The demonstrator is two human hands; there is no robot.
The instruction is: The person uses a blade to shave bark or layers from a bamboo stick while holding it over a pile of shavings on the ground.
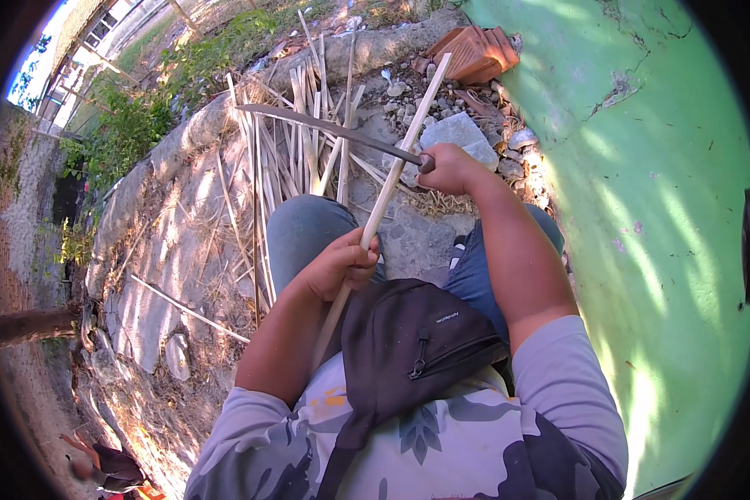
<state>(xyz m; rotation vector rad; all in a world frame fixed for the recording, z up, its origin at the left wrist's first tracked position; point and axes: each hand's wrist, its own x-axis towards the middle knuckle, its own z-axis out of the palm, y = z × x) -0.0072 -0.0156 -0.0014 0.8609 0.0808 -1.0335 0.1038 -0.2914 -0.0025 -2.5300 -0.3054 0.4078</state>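
Note:
My left hand (347, 263) is closed round a long pale strip, seemingly split bamboo (389, 185), that slants from my lap up and away to the right. My right hand (451, 169) grips the handle of a long-bladed knife (329, 127), its dark blade pointing left. The blade crosses the strip above my left hand, close to the knife's handle; whether it cuts into the strip I cannot tell. Beyond my left knee lies a loose heap of similar pale strips (306, 143).
A green wall (633, 217) runs along my right side. Ahead are a grey stone block (460, 137), rubble and stacked orange clay tiles (475, 53). A black bag (416, 342) rests on my front. One thin stick (190, 310) lies on the ground to my left.

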